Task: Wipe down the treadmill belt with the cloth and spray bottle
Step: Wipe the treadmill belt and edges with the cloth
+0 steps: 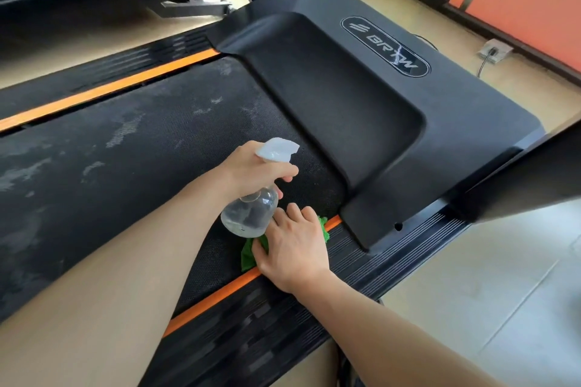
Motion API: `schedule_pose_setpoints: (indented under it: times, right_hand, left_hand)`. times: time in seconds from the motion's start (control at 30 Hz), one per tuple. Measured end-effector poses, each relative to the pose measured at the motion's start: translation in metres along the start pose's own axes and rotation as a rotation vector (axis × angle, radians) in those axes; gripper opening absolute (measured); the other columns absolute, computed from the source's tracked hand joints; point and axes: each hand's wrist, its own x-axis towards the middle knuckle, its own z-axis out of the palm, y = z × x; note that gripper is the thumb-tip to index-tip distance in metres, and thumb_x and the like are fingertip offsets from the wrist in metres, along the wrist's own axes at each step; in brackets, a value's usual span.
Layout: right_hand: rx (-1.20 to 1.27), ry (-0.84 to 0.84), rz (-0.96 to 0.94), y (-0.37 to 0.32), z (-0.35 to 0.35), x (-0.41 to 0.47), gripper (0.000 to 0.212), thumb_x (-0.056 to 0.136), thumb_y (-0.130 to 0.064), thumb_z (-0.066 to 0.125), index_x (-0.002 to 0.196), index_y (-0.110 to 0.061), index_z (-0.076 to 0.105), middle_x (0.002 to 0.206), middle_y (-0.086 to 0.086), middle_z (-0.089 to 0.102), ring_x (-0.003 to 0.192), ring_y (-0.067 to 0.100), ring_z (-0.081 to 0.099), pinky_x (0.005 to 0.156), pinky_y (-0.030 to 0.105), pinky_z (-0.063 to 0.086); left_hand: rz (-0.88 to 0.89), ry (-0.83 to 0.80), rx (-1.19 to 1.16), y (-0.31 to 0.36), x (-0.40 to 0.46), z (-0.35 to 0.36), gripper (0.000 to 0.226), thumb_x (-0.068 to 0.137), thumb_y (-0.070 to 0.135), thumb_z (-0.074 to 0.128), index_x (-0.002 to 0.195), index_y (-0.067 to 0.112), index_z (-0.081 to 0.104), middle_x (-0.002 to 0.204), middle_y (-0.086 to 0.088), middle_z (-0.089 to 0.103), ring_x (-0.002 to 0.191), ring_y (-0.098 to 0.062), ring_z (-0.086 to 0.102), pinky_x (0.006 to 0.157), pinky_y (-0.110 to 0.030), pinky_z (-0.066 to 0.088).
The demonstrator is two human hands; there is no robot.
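Dusty treadmill belt (125, 166) on beige floor (471, 292), perhaps tiled.

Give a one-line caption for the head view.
Left hand grips spray bottle; right hand presses green cloth on treadmill belt.

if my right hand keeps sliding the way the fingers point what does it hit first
Probably the spray bottle held in the left hand; the right hand, on the green cloth, points toward it, though depth is unclear.
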Motion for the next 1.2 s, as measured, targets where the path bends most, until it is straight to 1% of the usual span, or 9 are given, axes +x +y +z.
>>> schedule_pose_setpoints:
  times: [0.07, 0.13, 0.2, 0.33, 0.47, 0.6, 0.8, 0.97, 1.2]
  right_hand:
    - [-0.013, 0.0, -0.001, 0.001, 0.0, 0.0, 0.027, 0.086, -0.043, 0.049, 0.073, -0.019, 0.052, 0.071, -0.003, 0.048, 0.071, 0.022, 0.038, 0.069, 0.038, 0.032]
    - [-0.032, -0.002, -0.007, 0.0, 0.001, 0.001, 0.029, 0.087, -0.043, 0.05, 0.071, -0.019, 0.051, 0.071, -0.002, 0.049, 0.071, 0.023, 0.04, 0.069, 0.038, 0.033]
    - [-0.04, -0.01, -0.051, 0.002, 0.001, 0.004, 0.029, 0.087, -0.042, 0.051, 0.07, -0.018, 0.052, 0.071, -0.001, 0.05, 0.071, 0.023, 0.043, 0.068, 0.038, 0.034]
    - [-0.019, -0.056, -0.216, 0.015, 0.004, 0.024, 0.029, 0.085, -0.044, 0.056, 0.073, -0.018, 0.058, 0.073, 0.0, 0.053, 0.073, 0.025, 0.049, 0.07, 0.038, 0.037]
    - [0.013, -0.085, -0.283, 0.023, 0.008, 0.035, 0.027, 0.085, -0.045, 0.058, 0.077, -0.019, 0.06, 0.077, -0.001, 0.053, 0.078, 0.024, 0.05, 0.072, 0.038, 0.038]
    - [-0.004, -0.09, -0.348, 0.032, 0.012, 0.049, 0.027, 0.085, -0.045, 0.057, 0.078, -0.02, 0.06, 0.076, 0.0, 0.054, 0.076, 0.024, 0.051, 0.07, 0.038, 0.039]
    - [-0.333, 0.002, -0.261, 0.103, 0.018, 0.135, 0.032, 0.088, -0.042, 0.047, 0.081, -0.015, 0.064, 0.08, 0.007, 0.06, 0.078, 0.031, 0.057, 0.068, 0.039, 0.042]
    - [-0.52, -0.048, 0.031, 0.115, 0.01, 0.161, 0.027, 0.09, -0.023, 0.053, 0.117, -0.018, 0.05, 0.108, 0.017, 0.053, 0.096, 0.035, 0.049, 0.077, 0.041, 0.039]
    - [-0.616, -0.093, -0.243, 0.129, -0.008, 0.114, 0.02, 0.095, -0.033, 0.046, 0.097, -0.02, 0.061, 0.11, 0.012, 0.052, 0.096, 0.033, 0.049, 0.073, 0.042, 0.037]
  left_hand:
    - [0.005, 0.11, -0.06, -0.009, -0.006, -0.003, 0.019, 0.087, 0.03, 0.077, 0.086, 0.011, 0.074, 0.075, 0.003, 0.074, 0.074, -0.018, 0.08, 0.076, -0.034, 0.051]
    - [-0.001, 0.233, -0.132, -0.024, -0.015, -0.009, 0.024, 0.088, 0.031, 0.077, 0.095, 0.009, 0.074, 0.087, -0.009, 0.076, 0.076, -0.015, 0.08, 0.073, -0.032, 0.052]
    - [0.002, 0.358, -0.145, -0.043, -0.023, -0.012, 0.02, 0.09, 0.035, 0.078, 0.096, 0.016, 0.073, 0.087, -0.004, 0.076, 0.083, -0.016, 0.079, 0.07, -0.032, 0.052]
    - [-0.042, 0.592, -0.202, -0.084, -0.042, 0.001, 0.015, 0.089, 0.04, 0.077, 0.1, 0.031, 0.069, 0.09, 0.007, 0.072, 0.093, -0.026, 0.07, 0.092, -0.047, 0.058]
    - [-0.063, 0.757, -0.388, -0.107, -0.055, 0.021, 0.025, 0.083, 0.026, 0.067, 0.105, 0.037, 0.066, 0.086, 0.016, 0.074, 0.088, -0.01, 0.067, 0.094, -0.056, 0.058]
    - [-0.082, 0.818, -0.373, -0.102, -0.054, 0.024, 0.031, 0.074, 0.033, 0.06, 0.103, 0.042, 0.063, 0.088, 0.012, 0.075, 0.095, -0.021, 0.065, 0.095, -0.055, 0.056]
    - [-0.103, 0.817, -0.347, -0.107, -0.047, 0.022, 0.036, 0.067, 0.045, 0.057, 0.103, 0.044, 0.064, 0.086, 0.009, 0.075, 0.09, -0.028, 0.069, 0.093, -0.054, 0.058]
    - [-0.086, 0.832, -0.358, -0.11, -0.046, 0.022, 0.044, 0.065, 0.051, 0.053, 0.103, 0.038, 0.07, 0.091, 0.01, 0.075, 0.093, -0.022, 0.067, 0.095, -0.052, 0.056]
    - [-0.084, 0.846, -0.341, -0.114, -0.046, 0.022, 0.042, 0.069, 0.05, 0.059, 0.107, 0.036, 0.068, 0.092, 0.006, 0.073, 0.095, -0.03, 0.066, 0.095, -0.053, 0.055]
